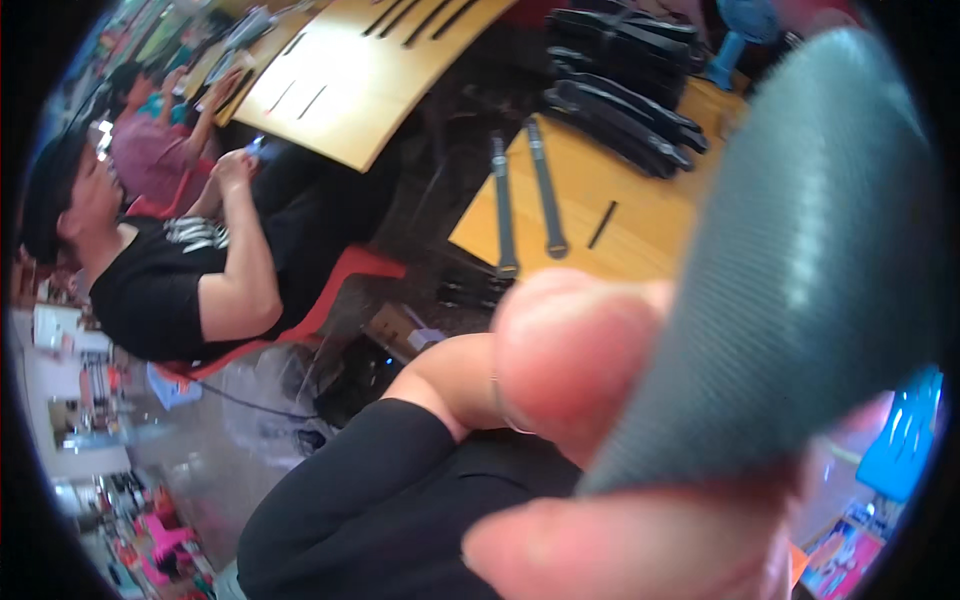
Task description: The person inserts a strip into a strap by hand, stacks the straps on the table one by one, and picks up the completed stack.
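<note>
A dark grey-green ribbed strap [810, 250] is held very close to the camera and fills the right side of the view. My left hand [570, 370] is pinched on its lower end, with the thumb above and another finger [640, 550] below. The forearm [440, 380] runs back to the lower left into a black sleeve [350, 500]. All of this is blurred by closeness. My right hand does not show.
A wooden table [640, 230] behind the hand carries two long dark straps [545, 190] and a pile of more straps [620, 90]. At the left a person in a black shirt [170, 290] sits on a red chair beside another wooden table [360, 70]. A blue stool [905, 440] stands at the right.
</note>
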Tool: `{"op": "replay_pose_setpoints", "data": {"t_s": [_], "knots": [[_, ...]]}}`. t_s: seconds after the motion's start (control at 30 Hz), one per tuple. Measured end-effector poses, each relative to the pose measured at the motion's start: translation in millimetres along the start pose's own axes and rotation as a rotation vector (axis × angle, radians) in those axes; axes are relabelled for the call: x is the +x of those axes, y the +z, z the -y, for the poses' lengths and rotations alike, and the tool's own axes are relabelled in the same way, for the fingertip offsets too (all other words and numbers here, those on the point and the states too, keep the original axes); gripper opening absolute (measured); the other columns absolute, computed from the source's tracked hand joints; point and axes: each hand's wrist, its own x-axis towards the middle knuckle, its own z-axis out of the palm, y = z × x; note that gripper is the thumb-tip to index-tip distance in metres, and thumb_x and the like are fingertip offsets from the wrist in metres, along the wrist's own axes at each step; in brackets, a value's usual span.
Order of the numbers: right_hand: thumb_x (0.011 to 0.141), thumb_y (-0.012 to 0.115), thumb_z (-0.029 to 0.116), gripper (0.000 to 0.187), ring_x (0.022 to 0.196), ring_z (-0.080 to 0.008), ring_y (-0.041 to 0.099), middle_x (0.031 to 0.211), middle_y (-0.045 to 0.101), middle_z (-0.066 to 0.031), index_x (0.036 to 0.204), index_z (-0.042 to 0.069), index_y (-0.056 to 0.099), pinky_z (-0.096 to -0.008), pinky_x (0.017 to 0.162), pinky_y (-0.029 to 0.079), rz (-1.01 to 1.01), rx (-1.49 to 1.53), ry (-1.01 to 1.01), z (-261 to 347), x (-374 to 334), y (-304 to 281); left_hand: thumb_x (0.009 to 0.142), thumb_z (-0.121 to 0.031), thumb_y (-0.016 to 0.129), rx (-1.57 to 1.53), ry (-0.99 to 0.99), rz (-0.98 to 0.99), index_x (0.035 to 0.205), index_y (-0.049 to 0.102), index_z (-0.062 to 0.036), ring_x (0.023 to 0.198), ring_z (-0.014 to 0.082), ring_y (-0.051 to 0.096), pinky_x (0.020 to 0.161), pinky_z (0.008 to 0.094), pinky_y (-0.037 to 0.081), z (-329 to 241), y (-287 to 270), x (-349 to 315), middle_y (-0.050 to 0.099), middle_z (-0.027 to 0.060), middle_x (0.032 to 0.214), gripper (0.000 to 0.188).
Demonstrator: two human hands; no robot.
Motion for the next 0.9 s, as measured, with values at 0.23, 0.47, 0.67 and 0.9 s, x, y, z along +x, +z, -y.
{"op": "replay_pose_setpoints", "data": {"t_s": [0.23,0.47,0.67,0.9], "knots": [[0.095,0.052,0.001,0.026,0.096,-0.0181,0.059,0.109,0.061,-0.0086,0.117,0.003,0.064,-0.0270,0.073,0.046,0.067,0.003,-0.018,24,20,2,0.103,-0.042,0.033,0.060,0.056,-0.074,0.076,0.054,-0.0103,0.059,0.0170,0.050,0.096,0.0619,0.036,-33,65,-42,0.047,0.0002,0.063,0.047],[0.093,0.055,0.000,0.023,0.077,-0.0088,0.052,0.104,0.059,-0.0046,0.113,0.004,0.066,-0.0215,0.061,0.039,0.088,0.076,0.012,35,18,9,0.103,-0.041,0.033,0.001,0.054,-0.088,0.075,0.054,-0.0102,0.058,0.0166,0.049,0.094,0.0607,0.037,-35,52,-47,0.047,0.0001,0.062,0.047],[0.093,0.056,-0.001,0.021,0.074,-0.0085,0.050,0.100,0.059,-0.0039,0.110,0.004,0.067,-0.0212,0.059,0.038,0.108,0.112,-0.008,45,22,13,0.103,-0.041,0.033,0.034,0.047,-0.103,0.075,0.054,-0.0100,0.057,0.0163,0.049,0.092,0.0596,0.038,-24,60,-52,0.046,0.0001,0.062,0.046],[0.092,0.057,-0.001,0.020,0.074,-0.0099,0.052,0.100,0.060,-0.0040,0.107,0.003,0.067,-0.0219,0.059,0.039,0.096,0.099,-0.037,51,19,9,0.103,-0.040,0.034,0.011,0.026,-0.115,0.075,0.053,-0.0099,0.056,0.0159,0.049,0.091,0.0583,0.040,-20,64,-57,0.046,0.0001,0.061,0.045]]}}
